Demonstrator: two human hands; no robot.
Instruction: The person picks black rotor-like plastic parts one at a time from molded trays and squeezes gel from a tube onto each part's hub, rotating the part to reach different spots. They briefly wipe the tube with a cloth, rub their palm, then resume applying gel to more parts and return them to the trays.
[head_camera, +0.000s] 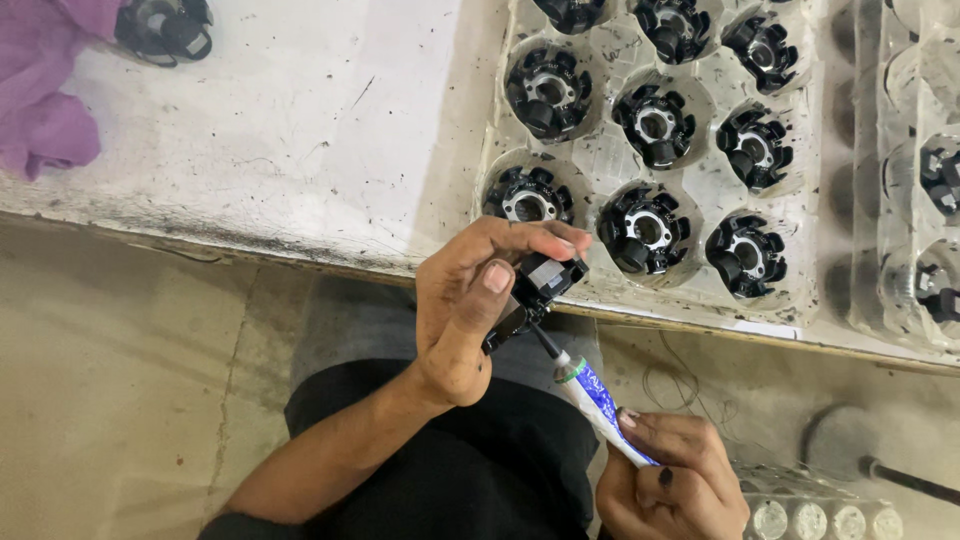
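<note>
My left hand (470, 300) grips a small black ring-shaped part (540, 285) just below the table's front edge. My right hand (670, 480) squeezes a white and blue tube (598, 405) whose thin black nozzle touches the underside of that part. Just above the hands, a clear plastic tray (700, 175) holds several identical black parts with metal centres in round pockets.
A second clear tray (915, 170) with similar parts lies at the right. A purple cloth (45, 90) and one loose black part (165, 25) lie on the scuffed white table (280, 130). Below are a concrete floor, a black-handled tool (900, 478) and a tray of clear cups (810, 515).
</note>
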